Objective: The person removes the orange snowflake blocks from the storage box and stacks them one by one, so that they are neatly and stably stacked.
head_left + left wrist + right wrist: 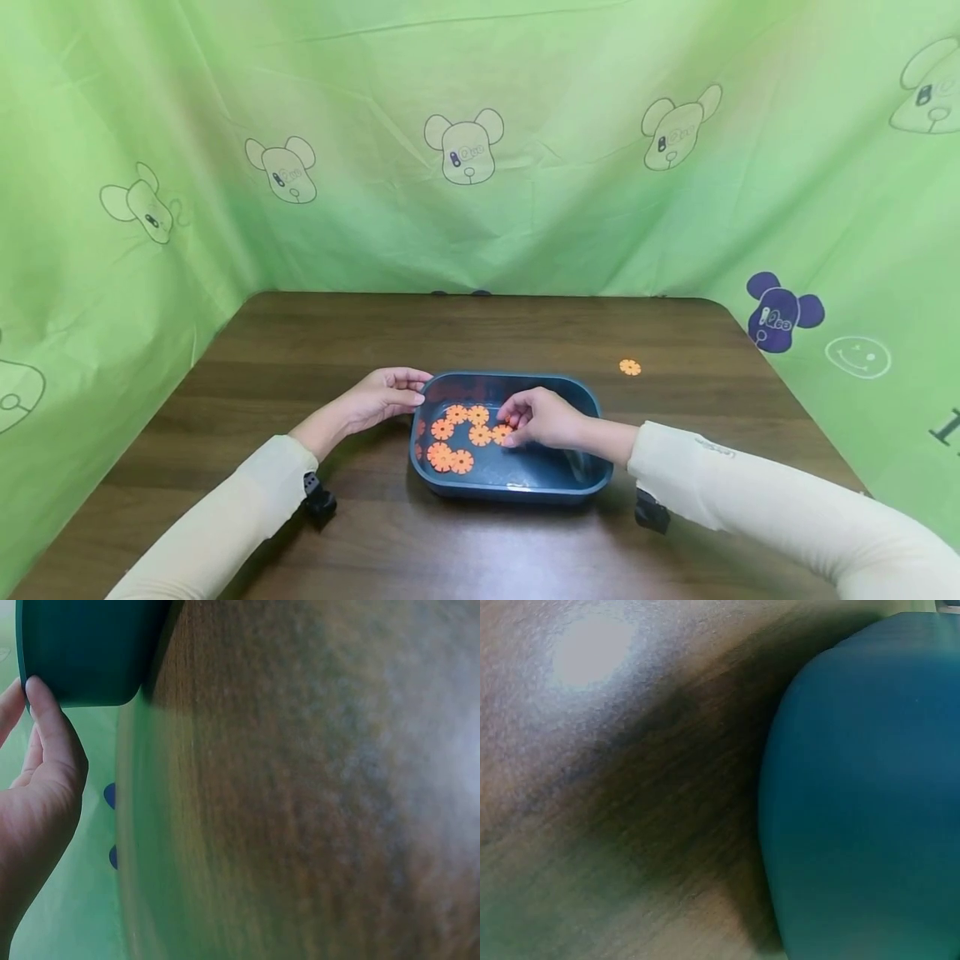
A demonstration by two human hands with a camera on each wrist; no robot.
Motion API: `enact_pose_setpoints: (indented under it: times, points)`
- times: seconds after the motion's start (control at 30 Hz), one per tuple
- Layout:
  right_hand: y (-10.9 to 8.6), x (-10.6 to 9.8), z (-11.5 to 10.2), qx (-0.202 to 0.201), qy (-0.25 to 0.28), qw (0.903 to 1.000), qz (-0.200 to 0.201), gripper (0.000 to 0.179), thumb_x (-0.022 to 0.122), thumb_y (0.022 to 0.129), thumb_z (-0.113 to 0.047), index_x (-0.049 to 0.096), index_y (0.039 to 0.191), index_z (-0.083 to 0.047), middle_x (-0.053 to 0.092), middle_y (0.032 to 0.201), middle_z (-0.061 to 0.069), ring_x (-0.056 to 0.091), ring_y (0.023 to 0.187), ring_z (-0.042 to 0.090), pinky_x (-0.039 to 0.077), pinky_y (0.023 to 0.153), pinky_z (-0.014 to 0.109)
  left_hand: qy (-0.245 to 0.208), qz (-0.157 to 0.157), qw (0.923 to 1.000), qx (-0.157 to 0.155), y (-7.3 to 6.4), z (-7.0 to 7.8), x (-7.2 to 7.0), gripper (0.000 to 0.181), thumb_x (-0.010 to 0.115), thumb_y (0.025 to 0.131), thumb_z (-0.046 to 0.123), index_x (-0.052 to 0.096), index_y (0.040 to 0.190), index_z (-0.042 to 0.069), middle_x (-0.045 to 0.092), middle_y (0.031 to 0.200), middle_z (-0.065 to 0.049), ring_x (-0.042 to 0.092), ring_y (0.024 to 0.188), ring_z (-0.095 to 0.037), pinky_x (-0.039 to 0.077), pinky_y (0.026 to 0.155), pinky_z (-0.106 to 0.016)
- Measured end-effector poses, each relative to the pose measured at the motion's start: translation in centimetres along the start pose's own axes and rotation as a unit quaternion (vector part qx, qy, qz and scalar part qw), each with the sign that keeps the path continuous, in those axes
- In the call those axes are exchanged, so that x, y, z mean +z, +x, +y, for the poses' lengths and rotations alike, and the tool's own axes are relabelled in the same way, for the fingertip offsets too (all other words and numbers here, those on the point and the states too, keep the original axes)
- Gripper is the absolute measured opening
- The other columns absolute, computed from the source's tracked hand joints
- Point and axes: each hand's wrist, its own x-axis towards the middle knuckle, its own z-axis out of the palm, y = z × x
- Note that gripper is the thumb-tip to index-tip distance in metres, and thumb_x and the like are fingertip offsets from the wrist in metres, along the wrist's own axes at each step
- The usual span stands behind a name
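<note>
A dark blue plastic container [510,493] stands on the table, its rounded corner close in the left wrist view. Several orange flower-shaped interlocking discs [442,429] lie inside, mostly toward its left half. My left hand [378,400] holds the container's far left corner by the rim, with fingertips right at the edge. Inside the container, my right hand [551,421] has thumb and fingers curled together at an orange disc [501,434]. The fingers partly cover that disc. The right wrist view shows the container's outer wall [870,795], with the hand hidden.
One more orange disc [630,367] lies on the wooden table [337,325], beyond the container to the right. A green curtain [555,225] printed with bear faces hangs behind and at both sides. A black wrist camera [318,502] sits under the left sleeve.
</note>
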Motion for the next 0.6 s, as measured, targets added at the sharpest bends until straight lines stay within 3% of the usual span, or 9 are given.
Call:
enact_pose_setpoints:
  times: [0.33, 0.6]
  points:
    - [0.17, 0.27, 0.15, 0.023, -0.011, 0.9996, 0.011, 0.03, 0.084, 0.073, -0.007, 0.072, 0.101, -0.006, 0.058, 0.08, 0.006, 0.054, 0.07, 0.017, 0.048, 0.062, 0.025, 0.003, -0.012, 0.9999, 0.005, 0.07, 0.03, -0.05, 0.047, 0.063, 0.091, 0.001, 0.047, 0.134, -0.01, 0.056, 0.113, -0.017, 0.06, 0.101, -0.023, 0.053, 0.088, -0.033]
    - [0.27, 0.68, 0.0, 0.02, -0.028, 0.9993, 0.016, 0.03, 0.084, 0.074, -0.006, 0.073, 0.102, -0.007, 0.057, 0.079, 0.005, 0.052, 0.07, 0.018, 0.046, 0.059, 0.025, 0.009, -0.015, 0.9998, 0.007, -0.32, 0.26, -0.23, 0.048, 0.064, 0.091, 0.002, 0.046, 0.135, -0.01, 0.057, 0.111, -0.014, 0.06, 0.1, -0.022, 0.053, 0.089, -0.034]
